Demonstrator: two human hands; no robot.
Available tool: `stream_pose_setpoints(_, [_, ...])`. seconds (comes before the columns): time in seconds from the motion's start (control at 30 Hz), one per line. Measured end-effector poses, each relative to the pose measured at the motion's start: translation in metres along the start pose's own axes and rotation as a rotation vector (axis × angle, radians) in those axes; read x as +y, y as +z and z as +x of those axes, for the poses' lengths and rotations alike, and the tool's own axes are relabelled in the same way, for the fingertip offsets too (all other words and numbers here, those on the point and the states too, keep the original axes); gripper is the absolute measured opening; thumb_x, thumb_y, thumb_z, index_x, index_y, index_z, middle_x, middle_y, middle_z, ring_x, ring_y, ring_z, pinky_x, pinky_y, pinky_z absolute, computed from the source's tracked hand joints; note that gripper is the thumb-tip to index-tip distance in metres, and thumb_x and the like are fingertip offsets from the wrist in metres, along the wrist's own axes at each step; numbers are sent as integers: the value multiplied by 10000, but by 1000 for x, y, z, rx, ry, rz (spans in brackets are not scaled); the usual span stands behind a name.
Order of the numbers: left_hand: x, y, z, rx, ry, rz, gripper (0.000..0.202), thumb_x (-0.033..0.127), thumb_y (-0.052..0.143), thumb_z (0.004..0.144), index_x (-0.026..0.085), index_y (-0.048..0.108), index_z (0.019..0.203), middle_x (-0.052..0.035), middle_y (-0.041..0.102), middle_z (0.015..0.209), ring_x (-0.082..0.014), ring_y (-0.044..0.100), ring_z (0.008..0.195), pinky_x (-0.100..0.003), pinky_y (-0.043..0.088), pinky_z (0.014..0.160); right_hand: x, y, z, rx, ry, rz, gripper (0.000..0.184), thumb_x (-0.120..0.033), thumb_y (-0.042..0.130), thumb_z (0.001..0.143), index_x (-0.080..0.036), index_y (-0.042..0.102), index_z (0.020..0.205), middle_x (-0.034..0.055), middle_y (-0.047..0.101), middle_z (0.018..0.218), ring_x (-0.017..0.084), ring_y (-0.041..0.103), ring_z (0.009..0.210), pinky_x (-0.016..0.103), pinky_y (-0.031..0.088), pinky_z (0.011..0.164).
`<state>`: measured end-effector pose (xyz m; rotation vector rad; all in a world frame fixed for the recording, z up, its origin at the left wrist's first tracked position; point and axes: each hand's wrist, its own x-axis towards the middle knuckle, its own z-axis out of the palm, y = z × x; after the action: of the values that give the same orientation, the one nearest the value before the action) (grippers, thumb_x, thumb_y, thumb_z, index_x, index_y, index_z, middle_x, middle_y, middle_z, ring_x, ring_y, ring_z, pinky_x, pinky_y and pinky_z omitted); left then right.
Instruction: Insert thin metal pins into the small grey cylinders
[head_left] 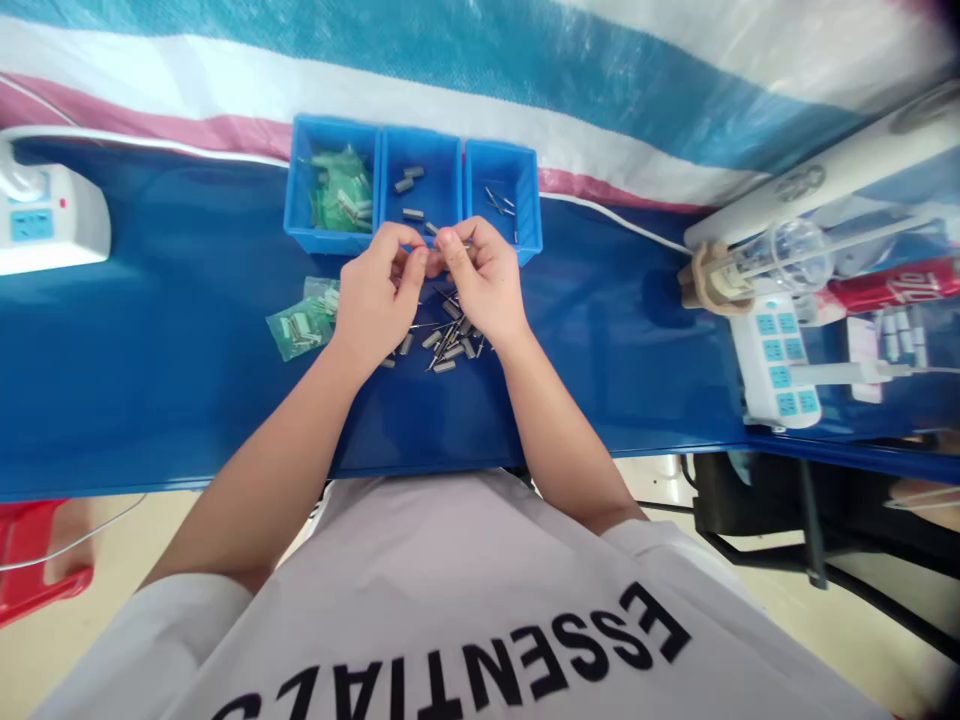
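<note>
Now I am pinching a small metal part (435,251) between my left hand (379,297) and right hand (486,282), above the pile (450,346).

A small assembly workbench: a blue table (150,400) carries three blue bins (411,190) of sorted metal parts, loose pins (446,345), bagged parts (300,325) and power strips (780,365), with striped tarp (525,60) behind.

Shirt (450,560): pale grey-white tee, plain loose cloth over the torso.
Lettering (570,650): bold black capitals across the chest, ESSEN clear, remainder partly cut by the frame edge.
Sleeves (172,620): short, same pale cloth, hems above the elbows.
Forearms (277,450): bare, uncovered to the wrists.
Left hand (379,295): bare.
Right hand (486,285): bare.
</note>
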<state>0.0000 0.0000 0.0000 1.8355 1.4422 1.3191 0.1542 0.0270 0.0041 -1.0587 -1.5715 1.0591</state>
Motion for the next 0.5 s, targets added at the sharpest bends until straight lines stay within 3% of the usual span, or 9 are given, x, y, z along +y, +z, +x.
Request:
stream_pose_setpoints(0.33, [2,-1,0,22,-4,82,357,575,384,1056,261,551,1075,-7,637,706,-199,667,646,-368,522,744,5,2,1,46,-69,-22,455,-674,594,918,-258,612,1101,35,720,1051,158,710,951,287,604,818])
stream_pose_setpoints(0.5, [-1,-1,1,56,-35,27,377,592,385,1052,263,565,1016,-14,646,738,-211,707,788,-355,512,821,6,2,2,88,-63,-12,436,-643,647,899,-252,667,1091,33,718,1033,170,698,979,311,606,849])
